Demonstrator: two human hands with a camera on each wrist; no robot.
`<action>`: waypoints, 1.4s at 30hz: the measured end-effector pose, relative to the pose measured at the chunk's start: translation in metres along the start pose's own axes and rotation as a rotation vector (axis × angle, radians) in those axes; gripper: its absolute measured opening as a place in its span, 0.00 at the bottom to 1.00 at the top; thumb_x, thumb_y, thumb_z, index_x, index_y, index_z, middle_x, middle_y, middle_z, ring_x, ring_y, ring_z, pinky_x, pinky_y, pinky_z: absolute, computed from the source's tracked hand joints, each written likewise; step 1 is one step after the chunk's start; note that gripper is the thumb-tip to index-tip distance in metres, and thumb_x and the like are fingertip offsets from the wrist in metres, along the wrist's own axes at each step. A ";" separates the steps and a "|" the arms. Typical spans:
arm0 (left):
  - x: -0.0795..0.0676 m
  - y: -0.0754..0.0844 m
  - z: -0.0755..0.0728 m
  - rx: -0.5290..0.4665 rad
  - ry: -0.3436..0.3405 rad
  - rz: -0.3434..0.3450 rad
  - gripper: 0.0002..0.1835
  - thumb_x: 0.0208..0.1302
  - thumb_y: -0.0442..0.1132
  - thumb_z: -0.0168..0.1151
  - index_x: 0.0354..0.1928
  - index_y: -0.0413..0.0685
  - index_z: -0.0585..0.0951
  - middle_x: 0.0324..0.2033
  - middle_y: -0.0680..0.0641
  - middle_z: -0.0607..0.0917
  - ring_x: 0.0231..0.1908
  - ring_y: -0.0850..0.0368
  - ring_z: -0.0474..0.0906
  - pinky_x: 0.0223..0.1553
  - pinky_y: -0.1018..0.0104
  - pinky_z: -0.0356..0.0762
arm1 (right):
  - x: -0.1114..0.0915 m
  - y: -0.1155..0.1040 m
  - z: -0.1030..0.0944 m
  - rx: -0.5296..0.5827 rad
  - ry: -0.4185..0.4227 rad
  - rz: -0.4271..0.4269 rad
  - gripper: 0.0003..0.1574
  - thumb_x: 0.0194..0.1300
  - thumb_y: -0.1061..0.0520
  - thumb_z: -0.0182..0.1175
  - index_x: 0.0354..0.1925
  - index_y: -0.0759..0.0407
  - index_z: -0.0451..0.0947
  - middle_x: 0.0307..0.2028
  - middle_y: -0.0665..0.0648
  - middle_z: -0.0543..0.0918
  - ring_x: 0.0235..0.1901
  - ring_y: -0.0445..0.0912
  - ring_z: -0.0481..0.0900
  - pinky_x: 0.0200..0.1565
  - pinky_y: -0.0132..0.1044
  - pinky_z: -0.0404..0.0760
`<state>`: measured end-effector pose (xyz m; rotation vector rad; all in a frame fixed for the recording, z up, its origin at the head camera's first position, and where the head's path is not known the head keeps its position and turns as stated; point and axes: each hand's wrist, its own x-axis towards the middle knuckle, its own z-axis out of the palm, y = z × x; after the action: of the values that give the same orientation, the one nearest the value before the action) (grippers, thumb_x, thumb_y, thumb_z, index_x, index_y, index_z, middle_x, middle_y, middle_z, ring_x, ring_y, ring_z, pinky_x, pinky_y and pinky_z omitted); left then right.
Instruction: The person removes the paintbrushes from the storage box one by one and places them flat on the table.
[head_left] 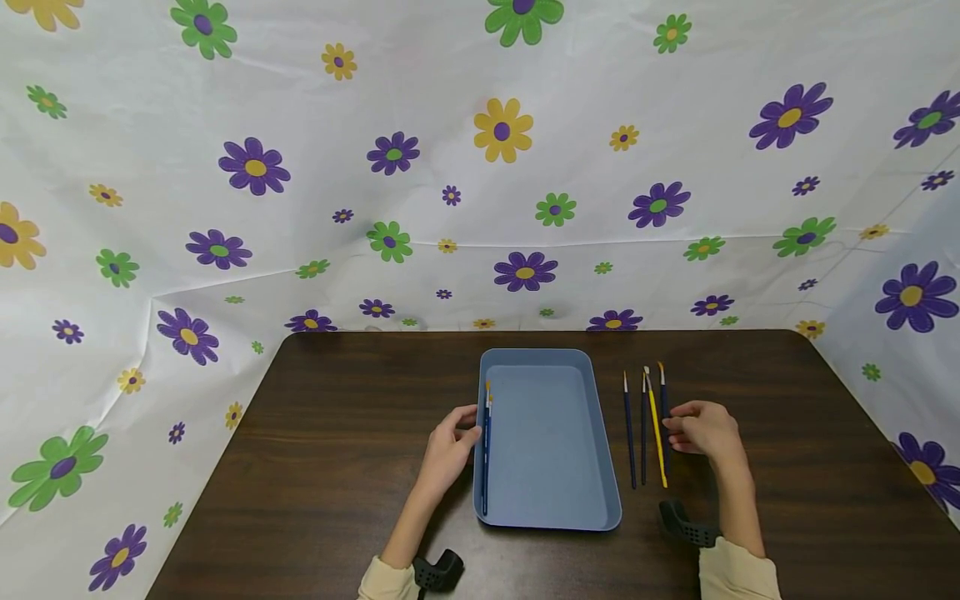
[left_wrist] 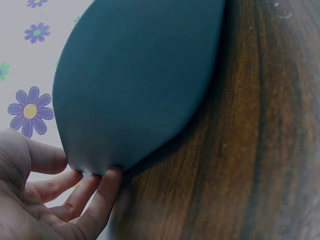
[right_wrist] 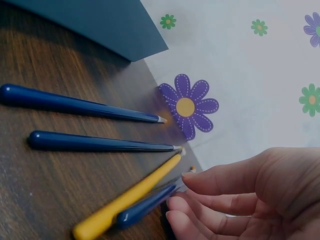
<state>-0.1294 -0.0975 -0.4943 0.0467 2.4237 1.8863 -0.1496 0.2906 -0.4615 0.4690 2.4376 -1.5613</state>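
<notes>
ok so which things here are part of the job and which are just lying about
Likely in the job:
- tray
- brushes inside it
- blue brush the right hand pinches
- two other blue brushes
- yellow brush

Only surroundings:
- table
- flowered cloth

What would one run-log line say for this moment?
left hand: holds tray rim | right hand: pinches blue brush | yellow brush: on table | brushes: in tray

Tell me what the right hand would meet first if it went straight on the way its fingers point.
Beyond the rightmost blue brush, which it pinches, the right hand would probably meet the yellow brush first, lying just to the left; their exact heights are hard to judge.
</notes>
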 end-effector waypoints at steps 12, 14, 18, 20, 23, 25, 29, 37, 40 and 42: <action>0.001 -0.001 0.000 -0.009 -0.003 -0.002 0.20 0.72 0.31 0.58 0.64 0.34 0.78 0.53 0.34 0.83 0.41 0.48 0.83 0.33 0.55 0.86 | 0.001 0.001 0.000 -0.006 0.004 -0.005 0.20 0.72 0.69 0.57 0.55 0.85 0.70 0.28 0.56 0.84 0.23 0.42 0.82 0.28 0.34 0.86; 0.001 -0.001 0.000 -0.012 -0.003 -0.003 0.20 0.72 0.31 0.58 0.64 0.34 0.78 0.53 0.34 0.83 0.41 0.49 0.83 0.33 0.55 0.86 | 0.001 0.002 0.000 -0.010 0.008 -0.006 0.19 0.73 0.68 0.57 0.54 0.85 0.70 0.28 0.56 0.83 0.23 0.42 0.82 0.28 0.34 0.85; 0.000 -0.001 0.000 -0.013 -0.004 -0.002 0.20 0.72 0.31 0.58 0.64 0.34 0.78 0.53 0.34 0.83 0.41 0.49 0.83 0.32 0.56 0.86 | 0.000 0.003 0.000 -0.018 0.016 -0.009 0.19 0.73 0.68 0.57 0.54 0.84 0.71 0.28 0.56 0.83 0.23 0.42 0.82 0.28 0.34 0.85; 0.000 -0.001 0.000 -0.012 -0.003 -0.002 0.20 0.72 0.31 0.58 0.64 0.34 0.78 0.53 0.34 0.83 0.41 0.49 0.83 0.32 0.56 0.86 | 0.000 0.003 0.000 -0.016 0.018 -0.010 0.19 0.73 0.68 0.56 0.54 0.84 0.71 0.28 0.56 0.84 0.23 0.42 0.82 0.28 0.34 0.85; 0.001 -0.001 0.000 -0.007 -0.002 0.000 0.20 0.72 0.31 0.58 0.64 0.35 0.78 0.53 0.34 0.83 0.41 0.50 0.83 0.32 0.57 0.86 | -0.001 0.003 0.000 -0.013 0.022 -0.014 0.19 0.73 0.67 0.56 0.54 0.84 0.71 0.28 0.56 0.84 0.23 0.42 0.82 0.28 0.34 0.86; 0.001 -0.001 -0.001 -0.003 -0.001 0.007 0.20 0.72 0.31 0.58 0.64 0.34 0.78 0.53 0.33 0.83 0.40 0.50 0.83 0.32 0.58 0.86 | -0.001 0.003 0.000 -0.012 0.024 -0.014 0.18 0.73 0.67 0.56 0.54 0.84 0.71 0.28 0.55 0.84 0.23 0.42 0.82 0.28 0.34 0.86; 0.001 -0.001 -0.001 0.002 0.001 0.008 0.20 0.72 0.31 0.59 0.64 0.34 0.78 0.53 0.33 0.83 0.39 0.51 0.83 0.31 0.58 0.86 | -0.001 0.003 0.000 -0.010 0.028 -0.009 0.18 0.73 0.67 0.57 0.53 0.84 0.71 0.27 0.55 0.84 0.23 0.42 0.82 0.28 0.34 0.86; 0.000 -0.001 0.000 0.006 0.004 0.003 0.20 0.72 0.31 0.59 0.64 0.34 0.78 0.52 0.34 0.83 0.39 0.51 0.83 0.32 0.56 0.85 | -0.002 -0.004 -0.001 -0.029 0.049 -0.037 0.18 0.74 0.66 0.57 0.53 0.83 0.72 0.29 0.56 0.84 0.24 0.42 0.82 0.28 0.34 0.86; 0.000 0.000 0.000 0.008 0.005 0.001 0.20 0.72 0.31 0.59 0.64 0.35 0.78 0.52 0.34 0.83 0.39 0.51 0.83 0.31 0.57 0.85 | -0.004 -0.010 0.000 -0.055 0.067 -0.064 0.20 0.75 0.64 0.57 0.55 0.83 0.73 0.32 0.59 0.85 0.25 0.42 0.82 0.29 0.33 0.86; 0.000 0.000 0.000 0.007 0.004 0.008 0.20 0.71 0.31 0.58 0.64 0.35 0.78 0.52 0.34 0.83 0.39 0.52 0.83 0.31 0.58 0.85 | -0.007 -0.014 0.001 -0.069 0.075 -0.086 0.20 0.76 0.63 0.57 0.55 0.82 0.73 0.34 0.60 0.85 0.25 0.42 0.83 0.30 0.33 0.86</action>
<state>-0.1294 -0.0977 -0.4943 0.0530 2.4364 1.8831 -0.1487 0.2836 -0.4480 0.4234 2.5913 -1.5117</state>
